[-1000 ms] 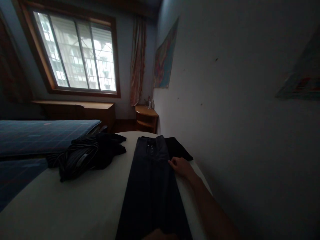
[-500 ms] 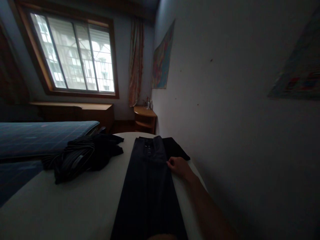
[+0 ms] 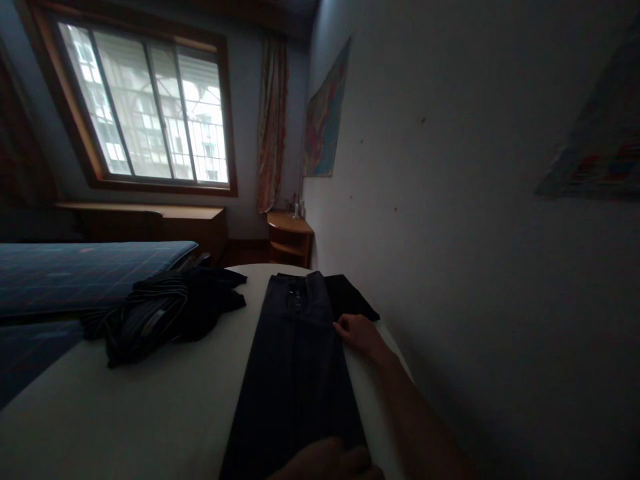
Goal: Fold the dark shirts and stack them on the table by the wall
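Note:
A pair of dark trousers lies lengthwise on a white tabletop, its waistband with small metal fasteners at the far end. My right hand pinches the trousers' right edge below the waistband, thumb and forefinger together. At the bottom of the view my left hand is over the lower part of the trousers, fingers pointing right and bent. The frame edge and the dimness hide its fingertips, so its grip is unclear. Black cloth lies beside the waistband, partly under the trousers.
A heap of dark, partly striped clothing lies on the tabletop's left side. Beyond it is a bed with a blue checked cover. A white wall runs close along the right. A wooden corner shelf stands at the back.
My left hand has come up further into view from the bottom edge, over the trousers. My right hand keeps its pinch at the same spot.

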### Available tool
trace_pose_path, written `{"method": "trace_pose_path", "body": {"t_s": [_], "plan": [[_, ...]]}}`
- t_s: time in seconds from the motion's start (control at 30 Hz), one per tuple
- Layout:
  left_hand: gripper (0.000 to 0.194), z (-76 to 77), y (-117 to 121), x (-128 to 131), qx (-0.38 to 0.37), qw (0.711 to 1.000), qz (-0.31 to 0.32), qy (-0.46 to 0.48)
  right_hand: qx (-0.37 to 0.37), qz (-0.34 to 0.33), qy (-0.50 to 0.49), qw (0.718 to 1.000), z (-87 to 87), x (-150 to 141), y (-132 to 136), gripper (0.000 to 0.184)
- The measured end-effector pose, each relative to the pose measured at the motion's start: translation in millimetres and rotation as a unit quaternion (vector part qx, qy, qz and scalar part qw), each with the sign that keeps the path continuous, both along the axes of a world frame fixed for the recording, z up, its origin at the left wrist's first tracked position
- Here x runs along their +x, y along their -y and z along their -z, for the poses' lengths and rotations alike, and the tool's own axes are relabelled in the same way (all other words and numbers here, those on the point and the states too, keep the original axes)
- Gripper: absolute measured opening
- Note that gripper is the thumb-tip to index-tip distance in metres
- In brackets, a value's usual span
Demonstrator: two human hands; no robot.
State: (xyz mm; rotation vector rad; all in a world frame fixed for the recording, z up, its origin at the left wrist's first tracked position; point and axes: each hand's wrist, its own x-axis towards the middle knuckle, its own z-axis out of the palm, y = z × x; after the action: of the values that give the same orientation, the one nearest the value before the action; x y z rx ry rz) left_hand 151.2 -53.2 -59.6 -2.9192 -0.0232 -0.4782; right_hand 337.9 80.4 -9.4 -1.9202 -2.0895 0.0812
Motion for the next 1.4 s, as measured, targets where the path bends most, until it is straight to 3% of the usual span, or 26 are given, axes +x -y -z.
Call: {"method": "trace_pose_path", "body": {"t_s": [0.3,0.5,0.83,1.13,1.23,1.4], "plan": [[0.014,5.3,-3,4,0.041,0.999,-0.005,0.034,-0.003,0.003,0.003,1.000,0.8,0,0,0.028],[0.020,-1.7,-6,5,0.018,0.999,-0.043,0.027,-0.004,0.003,-0.002,1.000,-1.5,0,1,0.028],[0.017,-20.7,-3,5,0.040,0.998,-0.024,0.034,-0.009,0.000,0.000,1.000,-1.9,0,1,0.029],[0.016,-12.6,-6,6,0.023,0.999,-0.021,0.014,-0.009,0.011,0.007,1.000,5.7,3,-4,0.029],[0.012,-13.9,-7,3,-0.026,0.999,-0.028,-0.001,-0.008,0.008,0.004,1.000,2.0,3,-1,0.028],[0.019,-17.3,-17,-23,-0.210,0.977,-0.011,-0.028,0.035,-0.013,0.025,0.999,-7.8,-7,5,0.018]]}}
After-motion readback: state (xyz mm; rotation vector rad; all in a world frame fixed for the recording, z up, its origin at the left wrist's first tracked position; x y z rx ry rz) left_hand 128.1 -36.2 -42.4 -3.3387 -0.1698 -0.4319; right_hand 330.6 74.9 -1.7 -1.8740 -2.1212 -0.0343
